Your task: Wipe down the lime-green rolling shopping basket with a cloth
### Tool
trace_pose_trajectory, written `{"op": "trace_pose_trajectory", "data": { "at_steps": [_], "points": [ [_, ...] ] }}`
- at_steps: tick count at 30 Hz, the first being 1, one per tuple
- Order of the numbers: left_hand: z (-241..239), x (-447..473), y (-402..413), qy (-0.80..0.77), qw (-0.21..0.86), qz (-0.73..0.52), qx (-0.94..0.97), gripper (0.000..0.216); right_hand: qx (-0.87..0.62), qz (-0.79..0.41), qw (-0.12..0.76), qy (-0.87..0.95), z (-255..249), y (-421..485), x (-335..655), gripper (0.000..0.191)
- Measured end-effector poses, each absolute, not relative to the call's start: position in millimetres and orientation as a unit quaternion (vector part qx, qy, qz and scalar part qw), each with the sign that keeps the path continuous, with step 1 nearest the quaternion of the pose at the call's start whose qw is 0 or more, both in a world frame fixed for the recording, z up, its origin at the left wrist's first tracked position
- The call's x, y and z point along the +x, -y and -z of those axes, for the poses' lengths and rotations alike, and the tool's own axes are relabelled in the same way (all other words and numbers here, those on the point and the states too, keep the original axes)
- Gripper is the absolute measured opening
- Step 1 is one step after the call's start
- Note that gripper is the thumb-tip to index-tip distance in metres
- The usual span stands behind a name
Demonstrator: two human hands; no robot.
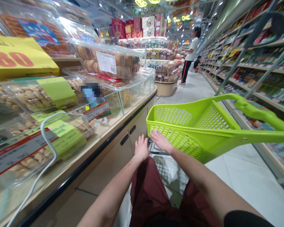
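Far left, I see a yellow price sign (16, 60) above clear boxes of snacks (41, 94), with a white cable (55, 154) looping over the glass edge of the counter (104, 171). Beside the cabinet front I have the left hand (141, 148), open and palm down, fingers spread. Just right of it, the right hand (161, 142) is open too, fingers stretched over the near lower corner of the green cart basket (215, 142); I can't tell whether they touch it. The basket stands right of the counter, its handle reaching rightward. Beyond it, a person in a white top (191, 50) stands in the aisle; stocked shelves (262, 67) line the right.
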State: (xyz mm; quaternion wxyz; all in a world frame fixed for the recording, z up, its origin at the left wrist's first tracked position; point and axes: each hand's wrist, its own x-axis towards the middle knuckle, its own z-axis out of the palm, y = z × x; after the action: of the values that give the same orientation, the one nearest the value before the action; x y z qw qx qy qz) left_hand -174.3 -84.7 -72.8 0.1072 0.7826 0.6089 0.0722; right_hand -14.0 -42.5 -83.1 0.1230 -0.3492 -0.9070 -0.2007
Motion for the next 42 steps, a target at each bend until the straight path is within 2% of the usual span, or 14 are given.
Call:
{"op": "trace_pose_trajectory", "data": {
  "at_steps": [6,8,14,16,20,22,24,28,30,32,38,42],
  "points": [
    [75,-164,83,-0.603,0.095,-0.072,0.789,0.062,-0.349,0.219,0.189,0.891,27,14,-27,0.037],
    [72,-161,85,-0.594,0.091,-0.07,0.796,0.062,-0.363,0.214,0.172,0.89,30,13,-26,0.038],
    [58,-157,90,-0.577,0.073,-0.066,0.811,0.065,-0.375,0.176,0.11,0.904,82,47,-11,0.036],
    [54,-155,89,-0.579,0.069,-0.067,0.809,0.067,-0.372,0.178,0.129,0.902,76,56,-5,0.036],
    [46,-149,90,-0.585,0.064,-0.068,0.806,0.065,-0.393,0.207,0.225,0.867,32,61,14,0.041],
    [44,-143,92,-0.582,0.064,-0.067,0.808,0.064,-0.421,0.216,0.245,0.846,18,64,27,0.044],
    [42,-136,96,-0.577,0.068,-0.066,0.811,0.064,-0.435,0.213,0.225,0.846,22,71,39,0.046],
    [40,-122,105,-0.553,0.068,-0.07,0.827,0.065,-0.444,0.194,0.144,0.863,63,94,51,0.045],
    [39,-117,108,-0.544,0.064,-0.07,0.834,0.064,-0.454,0.191,0.131,0.86,77,106,55,0.043],
    [36,-111,109,-0.545,0.063,-0.068,0.834,0.064,-0.455,0.199,0.144,0.856,73,115,63,0.043],
    [34,-86,115,-0.53,0.054,-0.073,0.843,0.065,-0.479,0.251,0.239,0.806,17,125,100,0.046],
    [34,-68,125,-0.5,0.05,-0.081,0.861,0.067,-0.494,0.238,0.193,0.814,38,133,111,0.047]
  ]
}}
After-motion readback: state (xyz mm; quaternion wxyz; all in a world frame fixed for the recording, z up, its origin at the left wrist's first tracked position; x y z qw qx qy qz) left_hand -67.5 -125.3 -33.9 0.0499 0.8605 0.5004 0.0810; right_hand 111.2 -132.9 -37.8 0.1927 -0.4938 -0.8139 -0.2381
